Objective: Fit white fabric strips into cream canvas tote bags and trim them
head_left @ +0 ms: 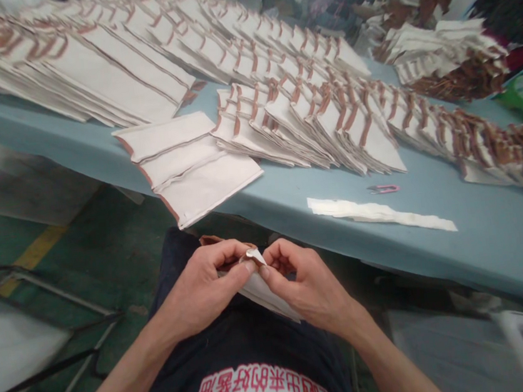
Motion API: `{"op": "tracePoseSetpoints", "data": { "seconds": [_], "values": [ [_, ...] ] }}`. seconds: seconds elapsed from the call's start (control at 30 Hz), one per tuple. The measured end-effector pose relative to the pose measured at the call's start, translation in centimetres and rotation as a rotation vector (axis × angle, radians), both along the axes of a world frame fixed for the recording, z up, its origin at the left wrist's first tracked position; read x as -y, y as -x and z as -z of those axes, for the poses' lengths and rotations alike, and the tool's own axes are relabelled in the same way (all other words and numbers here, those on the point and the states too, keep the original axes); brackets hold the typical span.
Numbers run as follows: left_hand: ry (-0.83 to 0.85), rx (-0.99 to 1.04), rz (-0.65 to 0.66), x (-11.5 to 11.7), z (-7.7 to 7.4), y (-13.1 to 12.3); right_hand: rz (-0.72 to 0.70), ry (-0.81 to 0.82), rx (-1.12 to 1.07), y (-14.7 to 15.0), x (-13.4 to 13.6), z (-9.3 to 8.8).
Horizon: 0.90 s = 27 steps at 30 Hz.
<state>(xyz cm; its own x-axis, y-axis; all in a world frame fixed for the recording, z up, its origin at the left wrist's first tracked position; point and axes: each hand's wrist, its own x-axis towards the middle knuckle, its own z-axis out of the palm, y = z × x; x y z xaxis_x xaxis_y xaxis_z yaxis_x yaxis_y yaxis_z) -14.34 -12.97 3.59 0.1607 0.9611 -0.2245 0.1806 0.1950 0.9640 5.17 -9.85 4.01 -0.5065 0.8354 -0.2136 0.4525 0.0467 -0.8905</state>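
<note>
Above my lap, a white fabric piece with brown trim (267, 295) is held between both hands. My left hand (212, 283) pinches its brown edge between thumb and fingers. Close beside it, my right hand (306, 279) pinches the same edge, where a small white corner sticks up between the hands. Much of the piece is hidden behind my fingers. In front of my hands, a flat white panel with brown edging (192, 166) lies partly over the table's near edge.
Rows of overlapping white, brown-trimmed pieces (309, 121) cover the blue table (432, 202). Pink-handled thread snips (384, 189) lie near a stack of white strips (377, 213). A bundled pile (449, 61) stands at back right. A metal-framed stand (92, 328) is at left.
</note>
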Motion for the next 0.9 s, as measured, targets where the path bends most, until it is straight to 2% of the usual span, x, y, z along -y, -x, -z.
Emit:
{"op": "tracePoseSetpoints", "data": {
  "seconds": [0.27,0.4,0.5,0.63,0.77,0.9],
  "values": [
    [0.069,0.032,0.037,-0.2,0.4,0.0,0.047,-0.027,0.029,0.0,0.2,1.0],
    [0.119,0.09,0.019,-0.1,0.9,-0.1,0.003,0.086,-0.058,-0.1,0.2,1.6],
    [0.226,0.186,-0.034,0.2,1.7,-0.3,-0.075,0.207,-0.139,-0.3,0.2,1.6],
    [0.333,0.307,-0.084,0.8,2.5,-0.5,-0.084,0.199,-0.094,-0.4,0.5,1.0],
    [0.275,0.308,0.018,1.0,2.4,-0.1,-0.039,0.17,-0.039,-0.4,0.6,0.5],
    [0.206,0.234,0.096,0.9,2.0,0.5,-0.033,0.149,-0.014,-0.2,0.6,0.7]
  ]
}}
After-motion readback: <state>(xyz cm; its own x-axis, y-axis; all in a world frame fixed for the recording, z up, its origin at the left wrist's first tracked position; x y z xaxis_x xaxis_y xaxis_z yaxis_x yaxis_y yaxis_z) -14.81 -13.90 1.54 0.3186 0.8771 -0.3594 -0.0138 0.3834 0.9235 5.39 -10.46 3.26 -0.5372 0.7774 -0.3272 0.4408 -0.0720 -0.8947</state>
